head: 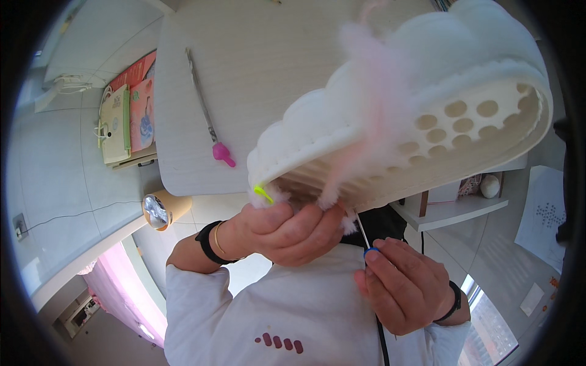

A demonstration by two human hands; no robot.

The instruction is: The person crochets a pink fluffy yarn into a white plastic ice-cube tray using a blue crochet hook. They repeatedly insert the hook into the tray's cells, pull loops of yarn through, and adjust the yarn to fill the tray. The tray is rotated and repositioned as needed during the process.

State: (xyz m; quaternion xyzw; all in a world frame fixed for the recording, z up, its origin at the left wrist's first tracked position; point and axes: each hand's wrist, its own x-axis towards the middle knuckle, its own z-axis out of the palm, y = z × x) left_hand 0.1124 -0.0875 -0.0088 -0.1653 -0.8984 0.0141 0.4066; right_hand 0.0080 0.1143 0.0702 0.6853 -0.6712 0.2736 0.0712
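A white scalloped foam-like bag or basket with round holes in its wall is tilted above the table, its opening toward me. My left hand grips its near rim and the fluffy pink-and-white yarn, which runs across the opening and over the outer side. Beside my left fingers, a neon yellow-green clip or marker sits at the rim. My right hand is closed around a thin metal tool with a blue collar; its shaft reaches the rim, where the tip is hidden.
A thin metallic rod with a pink hand-shaped end lies on the pale table. A cream pouch and pink folders stand at the left. Below the table's left corner is a tan bin; a white shelf is at right.
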